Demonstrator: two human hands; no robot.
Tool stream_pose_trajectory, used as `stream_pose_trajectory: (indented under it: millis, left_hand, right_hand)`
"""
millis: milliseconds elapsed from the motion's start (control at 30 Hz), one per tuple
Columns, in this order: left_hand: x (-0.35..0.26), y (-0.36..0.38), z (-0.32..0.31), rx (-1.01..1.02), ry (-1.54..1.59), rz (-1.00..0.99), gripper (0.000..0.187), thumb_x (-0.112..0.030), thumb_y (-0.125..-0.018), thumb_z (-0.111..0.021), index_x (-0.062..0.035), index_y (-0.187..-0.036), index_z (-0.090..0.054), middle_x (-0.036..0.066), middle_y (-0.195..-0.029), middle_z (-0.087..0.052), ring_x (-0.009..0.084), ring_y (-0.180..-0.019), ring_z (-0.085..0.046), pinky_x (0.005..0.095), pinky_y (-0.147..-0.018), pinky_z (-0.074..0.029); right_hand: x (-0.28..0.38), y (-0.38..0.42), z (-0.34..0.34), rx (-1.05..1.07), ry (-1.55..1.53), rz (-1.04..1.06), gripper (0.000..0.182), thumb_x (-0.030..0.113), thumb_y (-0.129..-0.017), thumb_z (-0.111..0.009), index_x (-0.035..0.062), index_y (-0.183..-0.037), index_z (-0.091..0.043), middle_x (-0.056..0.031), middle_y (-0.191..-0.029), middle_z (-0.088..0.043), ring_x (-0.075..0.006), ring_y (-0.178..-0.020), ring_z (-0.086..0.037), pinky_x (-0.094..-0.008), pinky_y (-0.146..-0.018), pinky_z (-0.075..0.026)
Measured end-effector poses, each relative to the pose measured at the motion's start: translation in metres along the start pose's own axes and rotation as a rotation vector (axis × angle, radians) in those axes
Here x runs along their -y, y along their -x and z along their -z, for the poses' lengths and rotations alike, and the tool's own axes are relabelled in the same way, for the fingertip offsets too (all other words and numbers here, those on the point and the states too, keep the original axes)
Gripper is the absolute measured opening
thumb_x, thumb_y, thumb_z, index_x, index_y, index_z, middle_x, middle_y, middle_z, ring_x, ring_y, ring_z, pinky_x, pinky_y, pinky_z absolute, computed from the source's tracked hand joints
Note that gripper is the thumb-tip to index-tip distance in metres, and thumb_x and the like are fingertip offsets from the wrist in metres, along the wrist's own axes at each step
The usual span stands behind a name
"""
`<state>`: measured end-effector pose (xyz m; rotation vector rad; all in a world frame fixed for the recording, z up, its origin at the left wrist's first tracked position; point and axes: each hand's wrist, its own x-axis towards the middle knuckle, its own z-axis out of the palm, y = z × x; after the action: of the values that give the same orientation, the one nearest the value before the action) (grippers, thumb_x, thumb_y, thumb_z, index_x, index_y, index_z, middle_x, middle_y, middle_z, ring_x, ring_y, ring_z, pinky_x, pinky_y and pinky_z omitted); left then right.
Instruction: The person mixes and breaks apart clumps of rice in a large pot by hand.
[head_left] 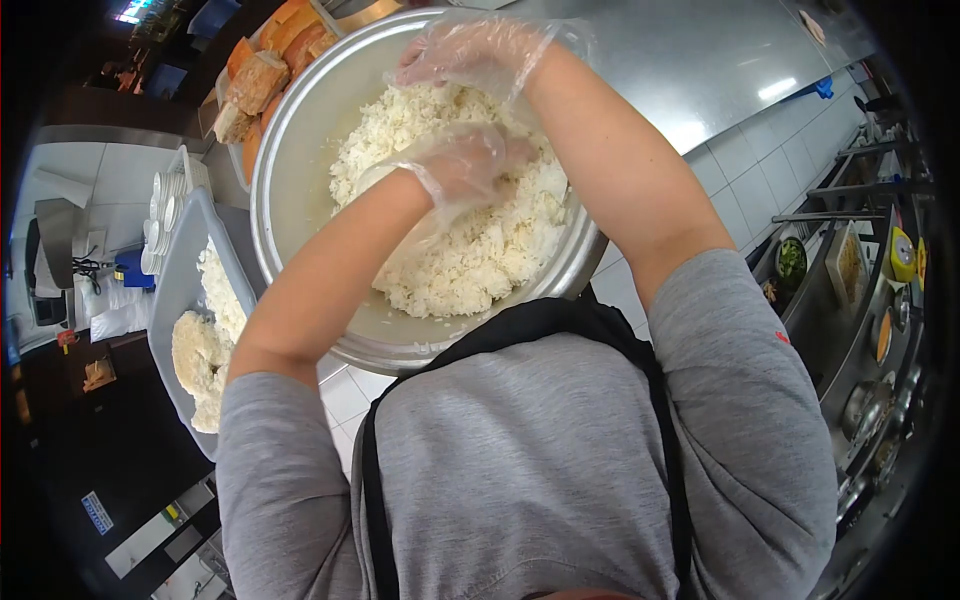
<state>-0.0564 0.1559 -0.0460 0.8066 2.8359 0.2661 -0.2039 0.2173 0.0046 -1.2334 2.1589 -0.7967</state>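
Hands in the loose white rice (pixel 460 270), and working it through looks like the step here! The heap sits inside a big, round, silver-rimmed bowl (pixel 291 190); the next move calls for light fingers. The plastic-gloved left hand (pixel 478 165) touches rice, fingertips partly buried; the plastic-gloved right hand (pixel 452 52) curls near the far rim. Whether either grips any, I can't tell.

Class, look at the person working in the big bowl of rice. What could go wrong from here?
The right hand wears a glove with a loose, baggy cuff, which might snag or slip.
The bowl seems to overhang the table on the person's side, so hard pressing could perhaps tip it.
Rice lies close to the near rim and might spill.
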Motion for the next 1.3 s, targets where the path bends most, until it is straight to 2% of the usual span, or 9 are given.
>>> stream_pose_trajectory:
  millis: [200,267,567,633,767,933,1067,1133,1300]
  left_hand:
    - [-0.006,-0.001,-0.017,-0.142,-0.028,-0.182,0.056,-0.017,-0.075,-0.064,-0.0054,-0.127,-0.048,0.018,-0.115,-0.052,0.0353,-0.102,-0.054,0.0452,-0.088,-0.045]
    - [-0.009,-0.002,-0.015,-0.081,-0.042,-0.162,0.043,-0.015,-0.076,-0.064,-0.0032,-0.116,-0.056,0.018,-0.106,-0.056,0.0349,-0.102,-0.056,0.0442,-0.087,-0.046]
    - [0.000,-0.006,-0.034,-0.301,-0.041,-0.192,0.044,-0.017,-0.075,-0.063,-0.0050,-0.116,-0.055,0.015,-0.103,-0.056,0.0325,-0.097,-0.058,0.0433,-0.086,-0.047]
    - [-0.007,-0.017,-0.019,0.068,-0.022,-0.003,0.043,-0.022,-0.076,-0.064,-0.0036,-0.114,-0.060,0.018,-0.111,-0.060,0.0348,-0.101,-0.059,0.0421,-0.088,-0.048]
    - [-0.008,-0.024,-0.012,0.107,-0.449,-0.068,0.043,-0.016,-0.079,-0.059,-0.0050,-0.121,-0.054,0.017,-0.107,-0.059,0.0303,-0.106,-0.058,0.0406,-0.094,-0.047]
    - [-0.009,-0.019,0.024,0.257,0.692,0.260,0.059,-0.030,-0.080,-0.068,-0.0043,-0.130,-0.048,0.021,-0.120,-0.054,0.0358,-0.112,-0.055,0.0398,-0.102,-0.042]
    - [-0.016,0.007,0.010,0.132,0.364,0.070,0.075,-0.037,-0.080,-0.067,-0.0019,-0.139,-0.037,0.021,-0.140,-0.040,0.0358,-0.123,-0.045,0.0437,-0.102,-0.038]
    - [-0.020,0.000,0.003,0.084,0.235,0.005,0.077,-0.030,-0.072,-0.073,-0.0051,-0.137,-0.039,0.020,-0.115,-0.049,0.0375,-0.112,-0.050,0.0455,-0.095,-0.042]
    - [-0.026,-0.006,-0.012,0.017,0.040,-0.025,0.081,-0.027,-0.068,-0.074,0.0011,-0.134,-0.038,0.021,-0.112,-0.050,0.0357,-0.108,-0.052,0.0444,-0.091,-0.044]
  right_hand:
    - [-0.002,-0.007,-0.005,-0.029,0.087,0.074,0.060,0.057,-0.077,-0.063,0.0186,-0.123,-0.063,-0.0084,-0.123,-0.062,-0.0255,-0.112,-0.058,-0.0405,-0.097,-0.043]
    - [0.018,0.017,0.006,-0.048,0.045,0.163,0.051,0.051,-0.086,-0.059,0.0083,-0.112,-0.068,-0.0145,-0.112,-0.067,-0.0279,-0.106,-0.062,-0.0391,-0.093,-0.045]
    - [0.010,-0.014,-0.012,-0.021,-0.104,0.264,0.050,0.049,-0.085,-0.062,0.0075,-0.113,-0.068,-0.0140,-0.111,-0.068,-0.0278,-0.105,-0.062,-0.0389,-0.094,-0.044]
    - [0.012,-0.004,-0.009,0.015,-0.206,0.262,0.049,0.047,-0.085,-0.063,0.0071,-0.113,-0.068,-0.0135,-0.110,-0.068,-0.0263,-0.104,-0.062,-0.0382,-0.093,-0.045]
    - [0.010,-0.003,0.000,0.062,-0.158,0.146,0.045,0.041,-0.085,-0.066,0.0059,-0.112,-0.068,-0.0125,-0.108,-0.069,-0.0217,-0.099,-0.062,-0.0354,-0.089,-0.046]
    - [-0.021,-0.025,-0.009,0.033,-0.165,0.084,0.043,0.040,-0.086,-0.065,0.0073,-0.113,-0.068,-0.0108,-0.108,-0.069,-0.0204,-0.097,-0.061,-0.0345,-0.088,-0.046]
    - [-0.006,-0.011,0.000,0.086,-0.180,0.050,0.045,0.044,-0.087,-0.062,0.0090,-0.115,-0.067,-0.0102,-0.111,-0.068,-0.0218,-0.101,-0.061,-0.0356,-0.088,-0.047]
    - [-0.006,-0.011,0.000,0.048,-0.075,0.090,0.047,0.047,-0.087,-0.061,0.0092,-0.115,-0.067,-0.0107,-0.112,-0.068,-0.0225,-0.102,-0.061,-0.0360,-0.089,-0.047]
    - [-0.005,-0.018,-0.005,0.027,-0.034,0.193,0.051,0.052,-0.087,-0.058,0.0096,-0.114,-0.067,-0.0124,-0.113,-0.067,-0.0241,-0.106,-0.061,-0.0369,-0.091,-0.046]
